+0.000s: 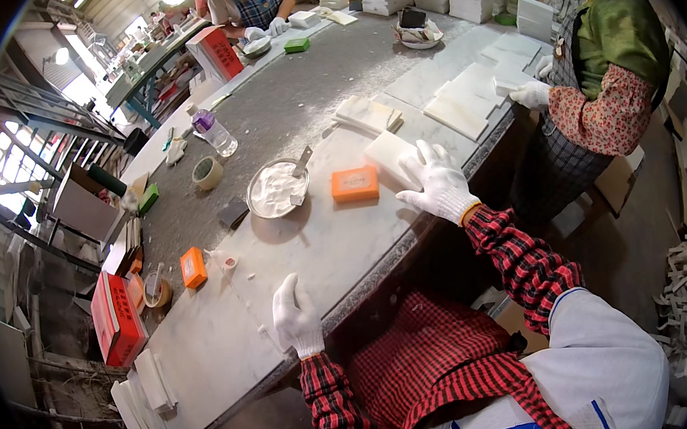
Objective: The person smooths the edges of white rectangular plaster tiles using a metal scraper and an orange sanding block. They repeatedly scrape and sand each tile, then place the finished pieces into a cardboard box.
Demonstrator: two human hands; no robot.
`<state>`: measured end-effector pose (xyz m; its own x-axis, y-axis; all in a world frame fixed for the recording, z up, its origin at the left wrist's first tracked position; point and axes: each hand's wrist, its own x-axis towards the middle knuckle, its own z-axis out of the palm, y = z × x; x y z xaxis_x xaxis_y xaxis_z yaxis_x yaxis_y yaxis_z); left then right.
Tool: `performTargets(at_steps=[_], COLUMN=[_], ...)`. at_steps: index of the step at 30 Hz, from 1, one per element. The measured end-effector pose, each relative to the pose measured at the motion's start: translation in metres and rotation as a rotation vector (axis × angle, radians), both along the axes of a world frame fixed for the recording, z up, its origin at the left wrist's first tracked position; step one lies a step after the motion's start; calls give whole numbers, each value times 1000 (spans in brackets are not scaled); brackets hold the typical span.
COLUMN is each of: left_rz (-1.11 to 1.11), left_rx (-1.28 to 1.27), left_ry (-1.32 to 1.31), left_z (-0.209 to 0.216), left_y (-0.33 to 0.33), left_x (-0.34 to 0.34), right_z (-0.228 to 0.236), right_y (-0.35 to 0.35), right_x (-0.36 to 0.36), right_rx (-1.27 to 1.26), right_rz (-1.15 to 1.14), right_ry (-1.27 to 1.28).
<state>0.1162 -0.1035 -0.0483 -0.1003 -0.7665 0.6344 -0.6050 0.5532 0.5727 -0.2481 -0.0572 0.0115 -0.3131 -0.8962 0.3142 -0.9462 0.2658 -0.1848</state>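
Observation:
My right hand (439, 186), in a white knit glove, reaches over the table's front edge with its fingers spread. Its fingertips overlap the near end of a white marble tile (389, 156); whether they press on it I cannot tell. My left hand (296, 320), gloved too, is by the table edge, fingers stretched upward and nothing visible in it. An orange box (355, 185) lies just left of the tile. Farther left stands a metal bowl (278, 189) of white paste, with a putty knife (302, 162) in it.
Tile stacks (368, 115) and laid-out slabs (466, 101) lie to the right, beside a co-worker's gloved hand (530, 95). A water bottle (212, 131), a tape roll (207, 173), a second orange box (193, 268) and a red carton (120, 320) stand left. Another person (255, 6) works at the far end.

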Motion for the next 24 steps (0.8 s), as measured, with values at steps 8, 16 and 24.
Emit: performTargets(at_steps=[8, 16, 24], left_rz=[15, 17, -1], left_rx=[30, 65, 96], left_ry=[71, 105, 50], left_z=[-1, 5, 4], left_y=[4, 7, 3], left_x=[-2, -1, -3], right_z=[-12, 3, 10], right_y=[-36, -17, 39], right_x=[15, 16, 53], right_rx=[7, 42, 4], right_rz=[37, 216, 234], right_ry=[152, 173, 107])
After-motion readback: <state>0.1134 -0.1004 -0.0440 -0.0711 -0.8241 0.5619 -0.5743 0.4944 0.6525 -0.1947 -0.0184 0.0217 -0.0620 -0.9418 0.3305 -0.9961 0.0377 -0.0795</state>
